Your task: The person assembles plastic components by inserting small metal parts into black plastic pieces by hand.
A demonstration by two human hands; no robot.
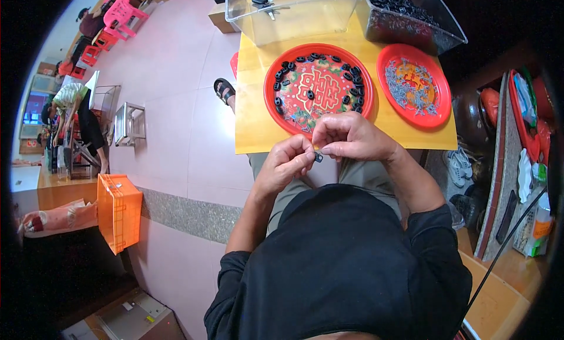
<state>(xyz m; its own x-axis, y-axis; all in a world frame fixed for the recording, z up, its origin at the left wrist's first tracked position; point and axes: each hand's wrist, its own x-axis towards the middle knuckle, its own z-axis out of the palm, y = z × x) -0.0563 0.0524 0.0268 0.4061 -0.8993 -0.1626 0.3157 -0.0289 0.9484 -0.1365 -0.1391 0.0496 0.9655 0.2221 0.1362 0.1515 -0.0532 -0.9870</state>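
Close to the table's near edge, my left hand (286, 165) pinches a small black plastic part (318, 157) at its fingertips. My right hand (354, 138) is closed in a pinch right beside it; whatever its fingers hold is too small to make out. Just beyond both hands lies a round red tray (269, 105) with a patterned middle. Several black oval parts (357, 80) sit around its rim, and some thin silver pieces (302, 119) lie at its near side. To the right, a second red tray (445, 99) carries many small silver metal pieces (411, 87).
On the yellow table (249, 122), a clear bin (305, 28) with a few black pieces stands behind the trays. Another clear bin (449, 34) is heaped with black parts. An orange crate (119, 213) and a metal stool (129, 124) are left. A person (82, 108) bends over further off.
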